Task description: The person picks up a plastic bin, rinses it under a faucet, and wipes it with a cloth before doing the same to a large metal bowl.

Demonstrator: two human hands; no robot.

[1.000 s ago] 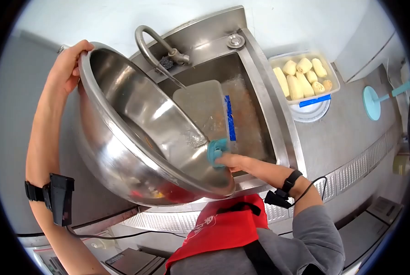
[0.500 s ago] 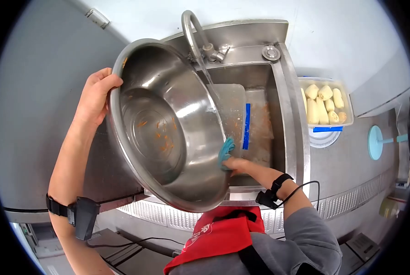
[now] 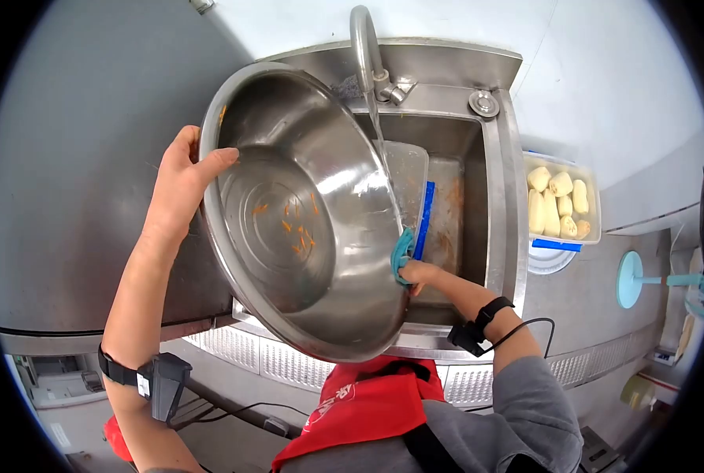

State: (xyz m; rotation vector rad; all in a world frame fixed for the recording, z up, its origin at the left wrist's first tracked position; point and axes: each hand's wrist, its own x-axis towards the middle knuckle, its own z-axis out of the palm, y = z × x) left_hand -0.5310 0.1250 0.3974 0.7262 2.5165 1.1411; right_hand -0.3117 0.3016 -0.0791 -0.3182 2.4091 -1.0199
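Note:
A large steel bowl [image 3: 304,205] is tilted over the sink [image 3: 497,205], its inside facing me, with orange scraps stuck to its bottom. My left hand [image 3: 182,185] grips the bowl's left rim. My right hand [image 3: 419,274] presses a teal cloth [image 3: 401,254] against the bowl's right rim. A thin stream of water runs from the curved faucet [image 3: 365,43] down past the rim.
Inside the basin a clear plastic container [image 3: 408,177] with a blue tape strip stands behind the bowl. On the counter to the right sits a tub of pale peeled vegetables [image 3: 560,205] on a white plate. A teal round utensil [image 3: 631,280] lies farther right.
The bowl has turned so its inside faces me more, showing the orange scraps. My left hand has slid down the rim. The cloth has moved a little up the right rim.

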